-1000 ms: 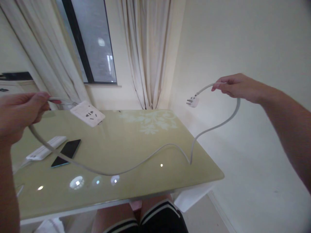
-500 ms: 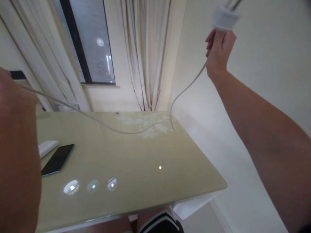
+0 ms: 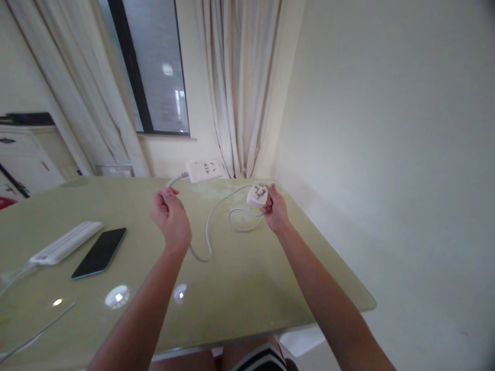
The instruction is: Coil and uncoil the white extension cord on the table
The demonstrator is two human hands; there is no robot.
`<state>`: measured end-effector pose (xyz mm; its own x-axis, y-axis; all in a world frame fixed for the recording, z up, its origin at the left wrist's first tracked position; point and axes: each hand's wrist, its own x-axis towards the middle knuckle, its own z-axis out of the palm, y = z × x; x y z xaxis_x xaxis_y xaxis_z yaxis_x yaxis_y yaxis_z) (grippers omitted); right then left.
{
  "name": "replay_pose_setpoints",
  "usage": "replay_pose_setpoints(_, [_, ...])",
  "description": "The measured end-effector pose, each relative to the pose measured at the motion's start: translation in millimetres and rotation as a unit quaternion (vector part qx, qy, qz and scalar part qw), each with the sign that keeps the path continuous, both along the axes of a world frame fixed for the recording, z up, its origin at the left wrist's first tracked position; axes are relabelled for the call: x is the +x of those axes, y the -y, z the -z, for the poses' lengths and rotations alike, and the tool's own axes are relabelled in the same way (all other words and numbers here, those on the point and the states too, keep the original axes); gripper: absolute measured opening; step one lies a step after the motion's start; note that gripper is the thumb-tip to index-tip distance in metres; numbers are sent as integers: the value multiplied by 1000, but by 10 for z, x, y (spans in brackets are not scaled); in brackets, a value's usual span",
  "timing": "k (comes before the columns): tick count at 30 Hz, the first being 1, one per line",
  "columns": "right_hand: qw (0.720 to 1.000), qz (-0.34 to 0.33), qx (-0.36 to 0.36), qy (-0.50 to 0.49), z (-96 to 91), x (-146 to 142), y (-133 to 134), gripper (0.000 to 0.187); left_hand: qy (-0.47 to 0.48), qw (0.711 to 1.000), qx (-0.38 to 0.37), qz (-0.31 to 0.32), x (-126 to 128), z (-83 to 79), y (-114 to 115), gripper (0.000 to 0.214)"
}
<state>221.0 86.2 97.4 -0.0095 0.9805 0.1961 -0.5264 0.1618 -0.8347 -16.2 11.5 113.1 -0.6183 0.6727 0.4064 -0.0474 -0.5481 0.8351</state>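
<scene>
My right hand [image 3: 277, 208] is closed around a white plug [image 3: 257, 196], whose dark metal prongs face me. The closed fingers of my left hand [image 3: 172, 216] hold the white cord [image 3: 209, 234] just below the power strip [image 3: 203, 171]. That strip, with sockets showing on its face, sticks out beyond my left fist near the table's far edge. Between my hands the cord sags toward the tabletop and makes a loop under the plug. Part of it is hidden behind my left wrist.
On the left of the glossy green table [image 3: 240, 293] lie a dark phone [image 3: 99, 253] and another long white strip [image 3: 67, 243] with its own cable. A thin cable end [image 3: 42, 330] lies nearer me. Walls and curtains [image 3: 247, 87] bound the far and right sides.
Both hands came down and inward from far apart, and the stretched cord slackened into curves. The plug dropped from the upper right to above the table, and the power strip came into view.
</scene>
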Motion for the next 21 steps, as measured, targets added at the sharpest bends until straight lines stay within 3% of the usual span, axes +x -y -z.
replay_pose_setpoints(3, [999, 33, -23, -30, 257, -114, 79, 62, 71, 994, 70, -32, 130, 177, -71, 35])
replay_pose_setpoints(7, [997, 30, -70, -13, 546, -273, 148, 62, 126, 988, 76, 43, 242, 389, -133, 37])
replay_pose_setpoints(12, [995, 13, -92, 39, 877, -403, 191, 58, 128, 977, 39, 165, 370, 647, -91, 37])
replay_pose_setpoints(17, [993, -11, -95, 72, 917, -544, 298, 48, 124, 948, -27, 293, 499, 746, -36, 36])
replay_pose_setpoints(21, [995, -47, -34, 87, 897, -664, 407, 39, 138, 915, -104, 365, 563, 812, -18, 38])
